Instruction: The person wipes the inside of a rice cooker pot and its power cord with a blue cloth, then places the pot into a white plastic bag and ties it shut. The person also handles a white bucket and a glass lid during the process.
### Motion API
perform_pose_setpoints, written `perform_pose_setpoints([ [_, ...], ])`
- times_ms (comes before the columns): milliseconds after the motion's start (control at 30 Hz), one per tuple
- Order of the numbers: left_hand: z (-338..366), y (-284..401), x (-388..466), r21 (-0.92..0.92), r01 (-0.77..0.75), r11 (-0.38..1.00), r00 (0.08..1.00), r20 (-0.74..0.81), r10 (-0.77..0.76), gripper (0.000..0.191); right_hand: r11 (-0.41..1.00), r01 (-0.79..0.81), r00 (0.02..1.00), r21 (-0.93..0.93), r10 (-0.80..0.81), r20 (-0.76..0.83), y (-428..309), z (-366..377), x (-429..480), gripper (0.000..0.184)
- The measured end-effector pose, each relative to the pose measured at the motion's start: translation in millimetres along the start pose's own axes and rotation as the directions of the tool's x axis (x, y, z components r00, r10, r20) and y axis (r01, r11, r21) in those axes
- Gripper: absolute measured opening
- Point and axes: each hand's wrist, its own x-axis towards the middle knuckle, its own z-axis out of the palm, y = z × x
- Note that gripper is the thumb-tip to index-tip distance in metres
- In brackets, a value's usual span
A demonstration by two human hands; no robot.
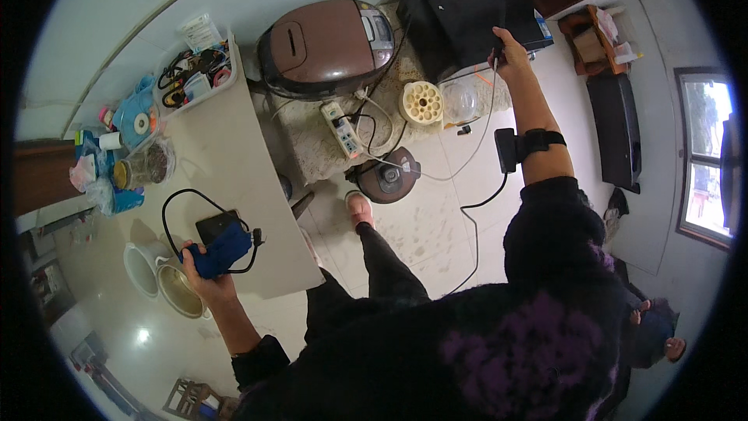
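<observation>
My left hand (pixel 213 287) grips a dark blue cloth-like bundle (pixel 221 252) above the table edge. A black power cord (pixel 169 206) loops around it, and its plug (pixel 257 238) sticks out to the right. Under the bundle lies a flat black object (pixel 213 225), partly covered. Stretched far forward, my right hand (pixel 514 55) holds a slim dark piece (pixel 497 45) in front of a black box-shaped appliance (pixel 467 11). From that piece a grey cable (pixel 492 106) hangs and curves towards a white power strip (pixel 342 130), which has a black plug in it.
A brown rice cooker (pixel 327 41) stands on a lace-covered stand (pixel 315 158), beside a cream round tray with holes (pixel 422 102). A brown lidded pot (pixel 388 175) sits on the floor. The light table (pixel 234 146) bears a bin of cables (pixel 198 79). Another person (pixel 651 327) is at right.
</observation>
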Motion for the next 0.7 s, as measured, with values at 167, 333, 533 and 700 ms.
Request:
perform_pose_setpoints([
  [167, 29, -11, 3, 0.056, 0.04, 0.998, 0.999, -0.021, -0.039, 0.02, 0.97, 0.099, 0.991, -0.221, -0.116, -0.066, 2, 17, 63, 0.064],
  [333, 46, -21, 3, 0.108, 0.042, 0.993, 0.987, -0.162, -0.024, 0.021, 0.71, 0.137, 0.909, -0.691, -0.367, -0.196, 33, 23, 109, 0.092],
  [533, 49, -30, 9, 0.162, 0.043, 0.986, 0.978, -0.207, -0.008, 0.02, 0.379, 0.059, 0.865, -0.923, -0.482, -0.143, 55, 23, 126, 0.096],
  [700, 48, -34, 13, 0.16, 0.043, 0.986, 0.984, -0.177, -0.014, 0.019, 0.298, 0.088, 0.843, -0.95, -0.531, -0.088, 54, 24, 134, 0.093],
])
